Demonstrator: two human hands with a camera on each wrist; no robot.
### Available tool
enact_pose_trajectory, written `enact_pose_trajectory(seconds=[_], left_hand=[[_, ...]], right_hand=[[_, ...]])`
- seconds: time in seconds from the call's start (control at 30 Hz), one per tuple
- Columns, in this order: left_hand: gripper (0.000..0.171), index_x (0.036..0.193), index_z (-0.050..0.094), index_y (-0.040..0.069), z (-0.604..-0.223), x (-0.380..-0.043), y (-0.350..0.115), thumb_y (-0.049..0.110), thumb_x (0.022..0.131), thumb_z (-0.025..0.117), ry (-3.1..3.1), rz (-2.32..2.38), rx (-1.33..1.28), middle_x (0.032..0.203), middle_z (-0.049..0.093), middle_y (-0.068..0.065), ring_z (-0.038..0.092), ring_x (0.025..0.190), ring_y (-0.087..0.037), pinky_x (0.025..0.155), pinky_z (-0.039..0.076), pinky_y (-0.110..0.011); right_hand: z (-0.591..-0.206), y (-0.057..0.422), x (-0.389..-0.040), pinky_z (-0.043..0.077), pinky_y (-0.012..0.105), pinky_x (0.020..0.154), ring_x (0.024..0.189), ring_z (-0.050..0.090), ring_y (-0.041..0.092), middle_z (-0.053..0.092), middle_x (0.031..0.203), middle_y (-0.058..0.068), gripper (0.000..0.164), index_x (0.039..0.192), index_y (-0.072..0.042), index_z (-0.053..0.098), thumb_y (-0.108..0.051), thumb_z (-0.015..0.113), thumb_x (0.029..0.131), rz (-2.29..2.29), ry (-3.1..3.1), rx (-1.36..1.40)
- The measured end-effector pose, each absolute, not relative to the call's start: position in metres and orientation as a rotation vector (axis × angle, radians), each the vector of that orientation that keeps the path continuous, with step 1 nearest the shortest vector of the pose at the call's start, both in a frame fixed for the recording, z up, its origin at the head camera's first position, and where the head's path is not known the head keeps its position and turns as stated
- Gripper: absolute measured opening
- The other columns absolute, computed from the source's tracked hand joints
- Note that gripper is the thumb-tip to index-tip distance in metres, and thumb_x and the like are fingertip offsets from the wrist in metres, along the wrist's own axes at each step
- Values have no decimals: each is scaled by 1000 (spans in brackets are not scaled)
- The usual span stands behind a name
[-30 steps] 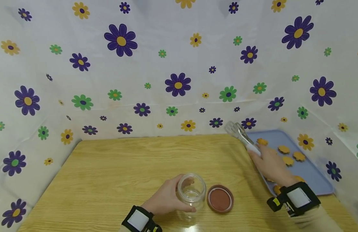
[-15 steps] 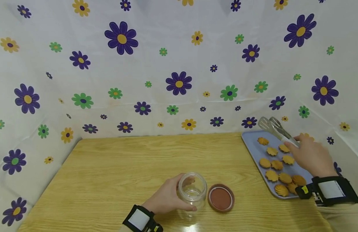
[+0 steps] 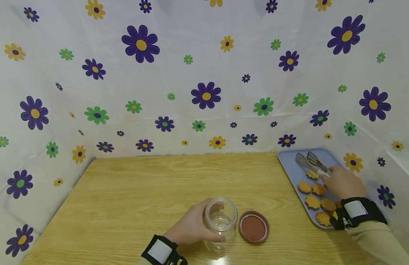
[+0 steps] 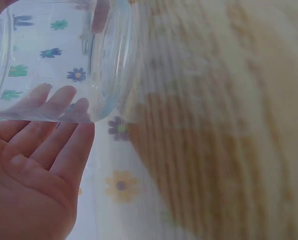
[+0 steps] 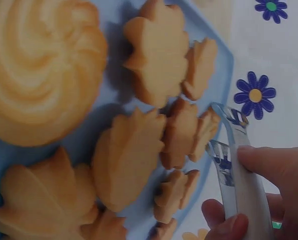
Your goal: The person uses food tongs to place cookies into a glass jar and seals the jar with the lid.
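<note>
My left hand [image 3: 190, 227] grips a clear, empty-looking jar [image 3: 221, 231] that stands upright and uncapped on the table; the left wrist view has its fingers [image 4: 63, 145] against the jar wall. In my right hand [image 3: 347, 184] is a pair of tongs [image 5: 247, 190] with slotted metal ends and white handle parts. Its two ends are spread apart low over the far part of the blue tray [image 3: 326, 155]. Golden cookies [image 3: 312, 202] lie on that tray, some hidden by the right hand and wrist. One far cookie is near the tong ends; whether they touch it, I cannot tell.
A reddish-brown lid [image 3: 254, 227] lies just right of the jar. The wooden table [image 3: 164, 187] meets a white flowered cloth [image 3: 177, 77] at the back and sides. The tray reaches the cloth on the right.
The tongs and right hand have moved right from the tray's left edge, then down onto its far part. The left hand and jar have stayed in place.
</note>
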State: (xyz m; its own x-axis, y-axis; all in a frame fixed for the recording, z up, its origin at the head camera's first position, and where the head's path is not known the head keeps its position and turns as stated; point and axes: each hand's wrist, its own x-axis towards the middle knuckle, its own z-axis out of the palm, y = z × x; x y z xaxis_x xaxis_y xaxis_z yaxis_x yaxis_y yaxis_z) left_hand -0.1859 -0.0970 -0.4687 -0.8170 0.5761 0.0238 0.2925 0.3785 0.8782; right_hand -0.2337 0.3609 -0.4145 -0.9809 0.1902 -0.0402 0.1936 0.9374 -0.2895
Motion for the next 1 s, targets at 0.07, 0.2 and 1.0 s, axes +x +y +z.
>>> enact_pose_trajectory(seconds=[0.07,0.2,1.0], left_hand=[[84,139,53,21,-469,-186,-97,41,67,93,2353,1414,765,133,62,4,57,124,-17,104,47,-34],[86,139,53,21,-469,-186,-96,44,67,92,2361,1407,761,132,63,4,58,122,-16,104,47,-34],[85,140,52,23,-466,-184,-97,46,68,91,2365,1381,749,133,62,5,57,126,-17,104,47,-34]], right_hand=[[-414,359,-232,49,45,56,71,61,37,63,102,34,58,131,17,47,-31,57,100,-454,3079,317],[-415,358,-231,51,51,62,76,63,41,63,107,35,56,130,16,50,-30,56,100,-446,3099,304],[-345,294,-180,26,28,40,42,37,15,43,55,0,55,144,-2,51,-40,52,104,-648,3403,-167]])
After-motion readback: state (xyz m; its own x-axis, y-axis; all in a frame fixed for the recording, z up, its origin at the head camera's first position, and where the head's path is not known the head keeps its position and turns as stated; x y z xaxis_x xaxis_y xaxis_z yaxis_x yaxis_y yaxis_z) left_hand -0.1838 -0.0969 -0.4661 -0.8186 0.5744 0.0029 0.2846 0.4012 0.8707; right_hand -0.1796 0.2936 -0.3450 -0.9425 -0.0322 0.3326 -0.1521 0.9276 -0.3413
